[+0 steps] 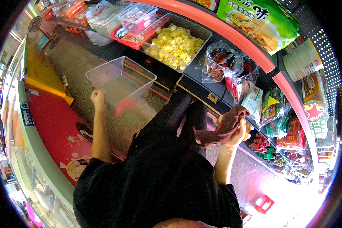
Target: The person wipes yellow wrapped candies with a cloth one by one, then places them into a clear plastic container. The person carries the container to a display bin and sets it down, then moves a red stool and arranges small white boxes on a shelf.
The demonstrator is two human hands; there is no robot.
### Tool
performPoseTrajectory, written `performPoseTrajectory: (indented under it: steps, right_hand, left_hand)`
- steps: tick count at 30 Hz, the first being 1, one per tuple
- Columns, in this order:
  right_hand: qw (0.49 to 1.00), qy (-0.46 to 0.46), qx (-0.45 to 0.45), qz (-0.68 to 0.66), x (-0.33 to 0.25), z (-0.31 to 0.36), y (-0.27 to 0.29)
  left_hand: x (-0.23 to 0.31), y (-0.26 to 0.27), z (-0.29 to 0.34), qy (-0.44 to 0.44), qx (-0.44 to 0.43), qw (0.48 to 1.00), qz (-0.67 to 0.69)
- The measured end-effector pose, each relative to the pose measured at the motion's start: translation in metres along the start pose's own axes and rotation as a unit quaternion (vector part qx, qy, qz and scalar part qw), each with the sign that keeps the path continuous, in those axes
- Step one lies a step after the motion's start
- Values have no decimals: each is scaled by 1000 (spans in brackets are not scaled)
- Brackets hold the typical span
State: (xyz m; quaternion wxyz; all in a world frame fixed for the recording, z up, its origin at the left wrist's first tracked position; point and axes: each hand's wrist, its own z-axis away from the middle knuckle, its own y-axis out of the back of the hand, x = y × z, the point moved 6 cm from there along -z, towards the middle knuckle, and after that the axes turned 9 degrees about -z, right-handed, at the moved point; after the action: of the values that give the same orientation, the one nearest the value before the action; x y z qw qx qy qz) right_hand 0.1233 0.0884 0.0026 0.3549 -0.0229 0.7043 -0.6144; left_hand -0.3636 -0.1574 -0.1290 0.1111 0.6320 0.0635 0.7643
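Note:
My left hand [98,98] grips the near left edge of a clear plastic bin [138,93], its fingers closed over the rim. The bin is held up over the aisle floor, and I see nothing inside it. On the right, my right hand [237,135] is closed around a dark brown cloth [224,127], which droops toward my knees. Ahead on the shelf, a second clear bin [206,41] is full of small yellow-wrapped pieces [174,43]. Clear bags of dark packaged goods [220,62] lie to the right of that bin.
A red tray [135,43] with clear containers stands at the far left of the shelf. A red curved shelf edge [231,28] runs overhead, with a green noodle package [258,24] above it. A red-and-yellow counter [51,125] borders the aisle on the left. Bottles [268,152] stand low on the right.

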Motion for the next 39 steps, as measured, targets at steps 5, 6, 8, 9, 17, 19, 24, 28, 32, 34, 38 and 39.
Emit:
performPoseTrajectory:
  steps: [5, 6, 8, 9, 17, 19, 24, 28, 32, 34, 38, 39]
  right_hand:
    - [983, 79, 162, 44, -21, 14, 16]
    - [981, 86, 170, 42, -24, 16, 21]
    - [976, 101, 187, 38, -28, 22, 36]
    - [972, 105, 206, 34, -28, 25, 43]
    - [957, 96, 273, 19, -22, 32, 49]
    - [962, 78, 260, 29, -19, 31, 42]
    - [966, 106, 236, 20, -13, 14, 45]
    - [962, 68, 262, 29, 1, 12, 57]
    - [948, -22, 317, 19, 23, 12, 80]
    - [955, -32, 293, 21, 33, 5, 67]
    - [959, -80, 270, 26, 46, -12, 74]
    - [968, -79, 237, 24, 50, -17, 66]
  left_hand:
    - [-40, -80, -13, -58, 10, 997, 48]
    - [-38, -94, -14, -65, 13, 996, 52]
    - [-46, -122, -16, 24, 9, 998, 50]
    - [-56, -137, -20, 63, 1, 996, 66]
    - [-107, -236, -33, 125, -75, 985, 94]
    - [-100, -252, -24, 137, -109, 982, 71]
    - [-129, -284, -39, 194, -303, 932, -44]
    - [-116, -272, -41, 134, -282, 911, -270]
    - [14, -240, 37, 75, -297, 951, -46]
    - [56, -252, 55, 150, -388, 908, 45]
    - [60, -303, 53, 291, -452, 843, 18]
    - [63, -313, 57, 289, -481, 828, 0]
